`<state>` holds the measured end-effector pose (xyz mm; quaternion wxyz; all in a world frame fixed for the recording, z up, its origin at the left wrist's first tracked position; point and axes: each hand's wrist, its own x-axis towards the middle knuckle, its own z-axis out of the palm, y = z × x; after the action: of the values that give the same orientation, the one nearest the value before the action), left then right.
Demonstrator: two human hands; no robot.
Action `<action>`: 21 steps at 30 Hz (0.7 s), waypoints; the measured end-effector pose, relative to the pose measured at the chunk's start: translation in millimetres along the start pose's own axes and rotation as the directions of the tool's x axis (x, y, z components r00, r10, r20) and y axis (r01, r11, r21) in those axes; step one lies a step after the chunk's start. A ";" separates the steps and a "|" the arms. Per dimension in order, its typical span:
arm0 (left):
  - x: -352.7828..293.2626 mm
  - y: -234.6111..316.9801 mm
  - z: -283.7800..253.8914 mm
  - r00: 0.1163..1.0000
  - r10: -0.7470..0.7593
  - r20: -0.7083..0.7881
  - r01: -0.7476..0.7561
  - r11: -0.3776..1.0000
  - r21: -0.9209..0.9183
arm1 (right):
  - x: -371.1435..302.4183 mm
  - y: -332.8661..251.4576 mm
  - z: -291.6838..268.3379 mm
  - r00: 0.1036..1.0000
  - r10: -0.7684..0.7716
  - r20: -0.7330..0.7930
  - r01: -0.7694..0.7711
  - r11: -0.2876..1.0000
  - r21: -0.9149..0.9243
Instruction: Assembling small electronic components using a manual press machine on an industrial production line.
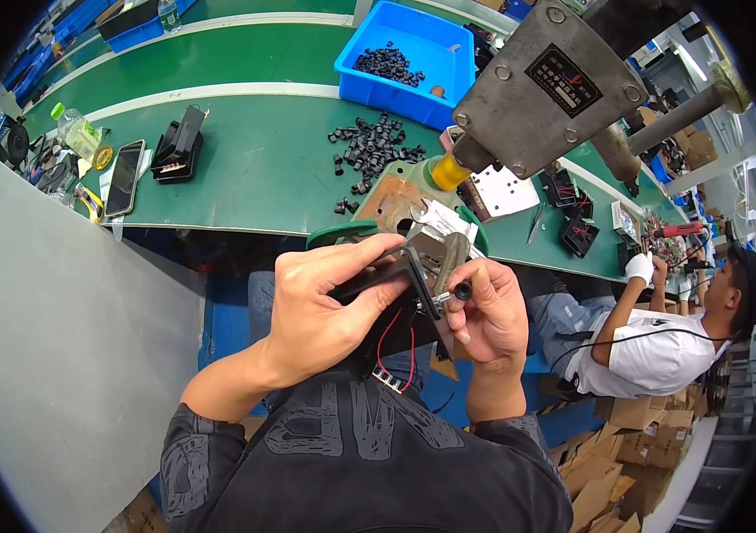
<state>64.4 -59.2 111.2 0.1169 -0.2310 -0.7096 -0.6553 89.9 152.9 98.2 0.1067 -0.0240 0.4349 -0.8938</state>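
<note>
The left hand (320,306) is gripping a black housing (373,282); the right hand (489,315) is pinching a small black cap (463,290) at its 3 o'clock.

We look steeply down from a head-worn fisheye camera, so close that the left hand (320,306) and right hand (489,315) fill the centre, with our forearms rising from the lower edge. Ahead of us the green conveyor table (245,151) bends toward the dark round rim, and a seated co-worker (662,346) shows at the right edge. There is only this one view.
</note>
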 end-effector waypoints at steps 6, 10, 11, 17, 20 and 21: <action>0.1 -0.4 -1.0 0.999 -0.010 0.031 0.010 1.000 0.016 | 0.0 0.2 1.4 1.000 -0.021 -0.020 0.020 0.999 -0.040; -1.0 -3.7 2.2 0.999 0.038 0.001 -0.038 0.999 0.015 | -1.4 -1.8 4.0 0.999 -0.032 -0.021 0.030 0.997 -0.078; -1.1 -3.9 2.7 0.998 0.054 -0.011 -0.054 0.998 0.015 | -1.6 -1.7 4.3 0.999 -0.035 -0.021 0.033 0.995 -0.091; -1.1 -3.0 4.7 0.999 0.055 0.002 -0.055 0.998 0.027 | -4.4 -1.2 2.0 0.997 -0.067 -0.022 0.062 0.982 -0.180; -1.5 -3.5 5.1 0.998 0.064 -0.001 -0.064 0.997 0.033 | -4.0 -1.3 2.6 0.996 -0.091 -0.012 0.086 0.972 -0.220; -1.6 -3.7 5.4 0.998 0.067 -0.003 -0.067 0.997 0.035 | -4.0 -1.4 2.9 0.995 -0.098 -0.008 0.093 0.968 -0.233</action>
<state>64.7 -54.3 106.6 0.1442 -0.2511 -0.7127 -0.6390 93.9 152.3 101.2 0.0557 -0.0485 0.5358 -0.8411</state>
